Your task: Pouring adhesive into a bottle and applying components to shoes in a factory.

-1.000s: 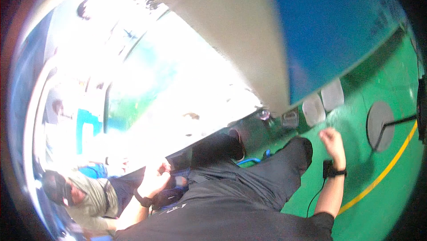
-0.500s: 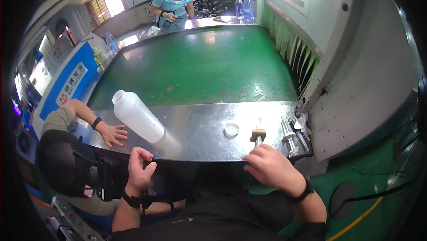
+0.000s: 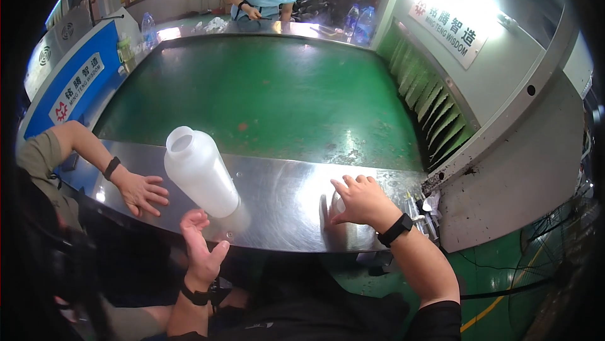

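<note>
Two hands work at the steel ledge. Right hand (image 3: 360,201), lower centre-right, lies flat with fingers spread over a small pale round piece, barely visible beneath; nothing is gripped. Left hand (image 3: 200,248), lower centre-left, is open and empty just below a white plastic bottle (image 3: 200,172), uncapped, apparently empty. A co-worker's hand (image 3: 142,191) rests at left. Judged step: gathering parts; next, closing the fingers on the piece.

Left hand (image 3: 200,250) sits low, left of centre, palm open, fingers loosely curled upward, dark band at the wrist. Right hand (image 3: 360,199) lies lower centre-right, palm down, fingers spread forward, black watch on the wrist, bare forearm running to the bottom edge.
</note>
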Tool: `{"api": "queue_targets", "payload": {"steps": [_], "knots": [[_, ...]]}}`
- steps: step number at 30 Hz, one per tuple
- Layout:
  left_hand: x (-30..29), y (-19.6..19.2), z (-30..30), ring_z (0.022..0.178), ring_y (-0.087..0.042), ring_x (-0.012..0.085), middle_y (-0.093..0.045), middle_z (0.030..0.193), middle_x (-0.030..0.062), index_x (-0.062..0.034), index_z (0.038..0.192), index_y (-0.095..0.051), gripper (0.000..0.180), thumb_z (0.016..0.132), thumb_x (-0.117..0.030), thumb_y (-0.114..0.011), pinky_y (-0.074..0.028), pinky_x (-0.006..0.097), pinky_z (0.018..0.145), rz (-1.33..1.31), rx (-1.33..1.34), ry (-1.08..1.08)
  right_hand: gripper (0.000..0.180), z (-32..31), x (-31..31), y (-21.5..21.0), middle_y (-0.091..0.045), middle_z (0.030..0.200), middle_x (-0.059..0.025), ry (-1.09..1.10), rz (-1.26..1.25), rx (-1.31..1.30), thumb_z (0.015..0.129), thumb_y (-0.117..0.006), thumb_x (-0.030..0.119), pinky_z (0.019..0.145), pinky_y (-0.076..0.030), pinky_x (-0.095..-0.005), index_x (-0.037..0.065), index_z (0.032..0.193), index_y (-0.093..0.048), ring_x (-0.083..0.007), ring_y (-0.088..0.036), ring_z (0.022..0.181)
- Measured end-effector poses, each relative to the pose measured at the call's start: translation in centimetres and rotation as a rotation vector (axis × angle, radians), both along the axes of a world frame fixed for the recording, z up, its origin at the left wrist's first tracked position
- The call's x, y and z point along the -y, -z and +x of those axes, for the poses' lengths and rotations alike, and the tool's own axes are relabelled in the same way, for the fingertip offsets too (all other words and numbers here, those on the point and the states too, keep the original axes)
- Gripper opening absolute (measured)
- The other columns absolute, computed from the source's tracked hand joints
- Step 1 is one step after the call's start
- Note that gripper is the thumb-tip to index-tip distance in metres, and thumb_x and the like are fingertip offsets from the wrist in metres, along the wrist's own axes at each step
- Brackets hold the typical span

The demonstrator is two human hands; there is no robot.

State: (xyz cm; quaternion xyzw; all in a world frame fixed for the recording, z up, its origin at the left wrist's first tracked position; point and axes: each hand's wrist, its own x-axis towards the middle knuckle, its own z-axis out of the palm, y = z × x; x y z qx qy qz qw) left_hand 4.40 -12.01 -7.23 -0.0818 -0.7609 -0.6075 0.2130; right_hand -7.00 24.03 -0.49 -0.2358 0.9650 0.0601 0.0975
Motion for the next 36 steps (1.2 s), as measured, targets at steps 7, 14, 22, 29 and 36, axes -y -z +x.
{"api": "queue_targets", "payload": {"steps": [7, 14, 22, 29, 36], "knots": [[2.4, 0.3, -0.7, 0.126, -0.038, 0.0229, -0.037, 0.139, 0.0122, -0.0043, 0.143, -0.029, 0.081, 0.074, -0.019, -0.070, -0.027, 0.041, 0.112, -0.030, -0.007, -0.107, 0.077, -1.2, 1.0, 2.0, -0.065, 0.114, -0.0127, -0.043, -0.013, 0.079, 0.068, -0.084, 0.053, 0.090, -0.051, -0.0480, 0.010, 0.126, -0.058, -0.0338, -0.063, 0.109], [4.6, 0.1, -4.1, 0.142, -0.029, 0.0272, -0.030, 0.151, 0.0136, -0.0033, 0.157, -0.012, 0.106, 0.072, -0.020, -0.074, -0.019, 0.043, 0.119, 0.018, -0.109, -0.107, 0.059, -0.4, 0.9, 1.5, -0.064, 0.112, -0.0116, 0.025, 0.098, -0.006, 0.071, -0.083, 0.046, 0.084, -0.054, -0.0469, 0.015, 0.118, -0.063, -0.0346, -0.063, 0.107], [4.3, -1.0, -7.4, 0.142, -0.032, 0.0268, -0.034, 0.152, 0.0146, -0.0051, 0.156, -0.013, 0.113, 0.068, -0.014, -0.084, -0.022, 0.043, 0.119, 0.147, -0.091, 0.117, 0.058, -1.5, 1.3, 1.4, -0.063, 0.114, -0.0178, 0.144, 0.150, 0.167, 0.074, -0.081, 0.036, 0.086, -0.054, -0.0451, 0.012, 0.123, -0.061, -0.0341, -0.066, 0.101], [3.2, -1.7, -8.6, 0.116, -0.060, 0.0223, -0.058, 0.131, 0.0104, -0.0027, 0.143, -0.040, 0.088, 0.069, -0.003, -0.088, -0.049, 0.039, 0.102, 0.342, 0.118, 0.262, 0.051, 1.2, -0.3, -2.9, -0.062, 0.108, -0.0172, 0.155, -0.512, 0.039, 0.076, -0.081, 0.021, 0.088, -0.053, -0.0411, 0.006, 0.119, -0.059, -0.0354, -0.064, 0.100], [3.1, -3.0, -8.9, 0.120, -0.059, 0.0215, -0.058, 0.132, 0.0109, -0.0025, 0.142, -0.043, 0.085, 0.070, -0.002, -0.088, -0.048, 0.038, 0.104, 0.257, 0.125, 0.362, 0.050, 2.4, 1.1, -8.1, -0.063, 0.095, -0.0160, 0.280, -0.815, 0.004, 0.074, -0.083, 0.021, 0.082, -0.051, -0.0368, 0.001, 0.108, -0.052, -0.0283, -0.063, 0.089]]}}
